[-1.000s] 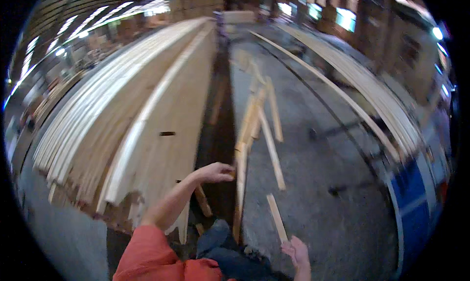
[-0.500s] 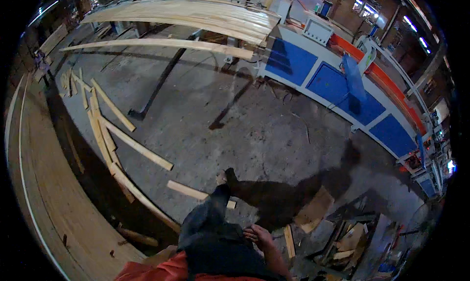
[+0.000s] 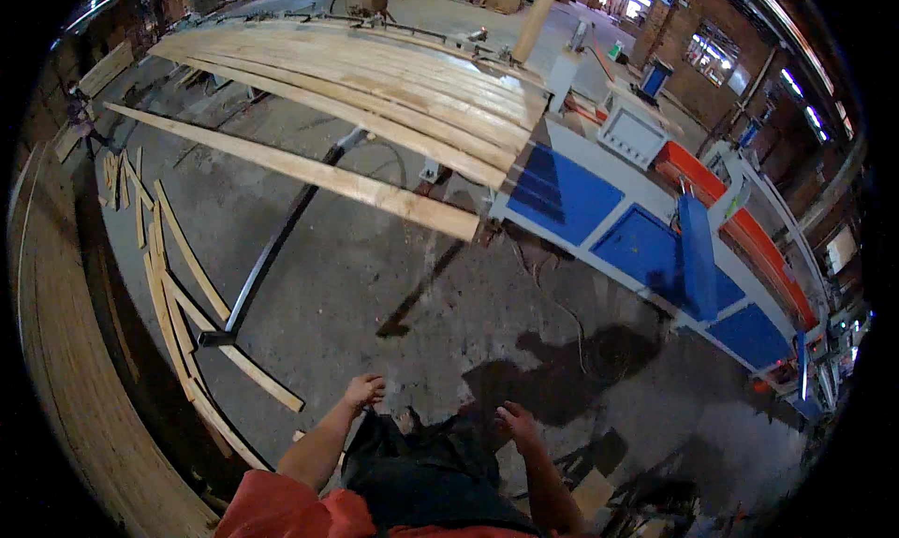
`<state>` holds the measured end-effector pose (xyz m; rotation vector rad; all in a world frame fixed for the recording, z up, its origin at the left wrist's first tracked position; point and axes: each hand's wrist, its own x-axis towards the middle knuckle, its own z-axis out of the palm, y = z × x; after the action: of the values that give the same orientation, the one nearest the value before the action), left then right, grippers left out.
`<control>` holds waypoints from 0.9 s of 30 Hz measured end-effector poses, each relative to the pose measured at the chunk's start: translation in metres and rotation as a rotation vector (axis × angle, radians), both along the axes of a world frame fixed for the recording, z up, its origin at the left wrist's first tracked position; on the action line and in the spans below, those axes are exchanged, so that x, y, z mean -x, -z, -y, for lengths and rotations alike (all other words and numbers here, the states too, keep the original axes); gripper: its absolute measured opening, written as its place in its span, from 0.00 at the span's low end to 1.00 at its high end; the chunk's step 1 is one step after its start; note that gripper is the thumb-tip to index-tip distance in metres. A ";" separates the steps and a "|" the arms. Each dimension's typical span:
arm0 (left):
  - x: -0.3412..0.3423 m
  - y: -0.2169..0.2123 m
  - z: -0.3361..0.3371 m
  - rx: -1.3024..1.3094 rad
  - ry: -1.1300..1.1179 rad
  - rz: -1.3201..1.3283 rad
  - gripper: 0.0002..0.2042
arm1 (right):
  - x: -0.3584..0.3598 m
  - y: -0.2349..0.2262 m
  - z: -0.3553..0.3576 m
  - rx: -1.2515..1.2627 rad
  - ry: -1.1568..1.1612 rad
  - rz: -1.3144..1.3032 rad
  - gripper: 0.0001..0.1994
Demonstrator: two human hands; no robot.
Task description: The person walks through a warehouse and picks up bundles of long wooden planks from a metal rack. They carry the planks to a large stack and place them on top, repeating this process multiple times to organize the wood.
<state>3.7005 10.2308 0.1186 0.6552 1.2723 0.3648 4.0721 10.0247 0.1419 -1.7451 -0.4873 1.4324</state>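
Observation:
My left hand (image 3: 363, 391) hangs in front of me over the concrete floor, fingers loosely bent and nothing visible in them. On the other side of my dark apron (image 3: 421, 472), my right hand (image 3: 516, 424) is held low with its fingers partly apart, also holding nothing that I can see. Neither hand touches any wood. Ahead of me a long single board (image 3: 375, 193) lies apart from the row of pale boards (image 3: 375, 70) on the long rack. A dark metal support arm (image 3: 272, 248) runs under that single board down toward the floor.
Loose narrow wood strips (image 3: 173, 294) lie scattered on the floor at left. Beside them is a long stack of boards (image 3: 75, 351). A blue and white machine (image 3: 646, 248) with orange parts stands at right, a cable (image 3: 576, 323) before it. Wood scraps (image 3: 595, 491) lie at lower right.
The boards and machine now appear closer and lower in view. My left hand has come into sight and my right hand has risen slightly, away from my thigh.

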 end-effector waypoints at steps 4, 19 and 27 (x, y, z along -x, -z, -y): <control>-0.075 -0.029 -0.093 -0.085 0.104 0.135 0.27 | -0.036 0.015 -0.126 -0.152 -0.266 -0.018 0.32; -0.289 -0.118 -0.314 -0.117 -0.023 -0.213 0.19 | -0.283 -0.099 -0.664 -0.679 -0.294 0.652 0.28; -0.365 -0.155 -0.386 -0.158 -0.574 0.176 0.28 | -0.283 -0.116 -0.777 -0.777 -0.892 1.055 0.25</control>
<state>4.0659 10.6167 0.2736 0.3672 1.2544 0.9824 4.3549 10.8015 0.2575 -1.4929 -2.2347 0.4603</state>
